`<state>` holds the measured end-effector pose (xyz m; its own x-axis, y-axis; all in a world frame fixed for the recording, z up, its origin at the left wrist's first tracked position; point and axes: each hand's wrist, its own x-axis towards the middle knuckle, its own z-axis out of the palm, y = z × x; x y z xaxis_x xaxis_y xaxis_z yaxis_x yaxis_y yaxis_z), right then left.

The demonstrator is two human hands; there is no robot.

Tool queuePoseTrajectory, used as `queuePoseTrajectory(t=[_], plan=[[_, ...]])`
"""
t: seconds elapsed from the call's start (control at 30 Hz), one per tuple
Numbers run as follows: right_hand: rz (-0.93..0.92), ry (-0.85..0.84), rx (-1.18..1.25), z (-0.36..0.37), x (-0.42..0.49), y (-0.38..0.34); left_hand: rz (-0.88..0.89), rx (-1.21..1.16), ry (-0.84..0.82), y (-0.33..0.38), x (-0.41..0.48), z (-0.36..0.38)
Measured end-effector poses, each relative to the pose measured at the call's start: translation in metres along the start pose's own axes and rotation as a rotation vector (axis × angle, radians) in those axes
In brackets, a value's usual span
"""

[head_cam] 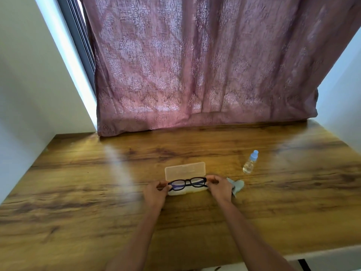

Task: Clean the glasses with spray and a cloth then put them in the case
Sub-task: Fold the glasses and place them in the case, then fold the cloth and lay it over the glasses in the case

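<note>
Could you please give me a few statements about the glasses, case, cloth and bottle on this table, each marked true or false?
1. The left hand and the right hand each hold one end of the black glasses. True.
2. The case is closed. False: its lid stands open behind the glasses.
3. The spray bottle lies on its side. False: it stands upright on the table, apart from both hands.
4. The cloth is just to the right of the right hand. True.
</note>
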<state>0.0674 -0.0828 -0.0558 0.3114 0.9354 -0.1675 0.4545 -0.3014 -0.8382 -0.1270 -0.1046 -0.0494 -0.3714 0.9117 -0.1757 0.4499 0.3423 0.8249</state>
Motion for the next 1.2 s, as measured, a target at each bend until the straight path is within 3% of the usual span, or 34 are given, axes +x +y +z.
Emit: queuePoseTrajectory(t=[0.2, 0.63, 0.97, 1.2], plan=[[0.051, -0.01, -0.006, -0.003, -0.001, -0.007, 0.004, -0.013, 0.008, 0.005, 0.0, 0.001], [0.079, 0.137, 0.09, -0.056, 0.017, 0.002, 0.309, 0.264, 0.167, 0.066, -0.012, 0.035], [0.197, 0.209, -0.04, -0.102, 0.029, 0.033, 0.459, 0.25, -0.039, 0.1, -0.015, 0.1], [0.227, 0.112, -0.12, -0.115, 0.037, 0.053, 0.433, 0.283, -0.322, 0.113, -0.012, 0.15]])
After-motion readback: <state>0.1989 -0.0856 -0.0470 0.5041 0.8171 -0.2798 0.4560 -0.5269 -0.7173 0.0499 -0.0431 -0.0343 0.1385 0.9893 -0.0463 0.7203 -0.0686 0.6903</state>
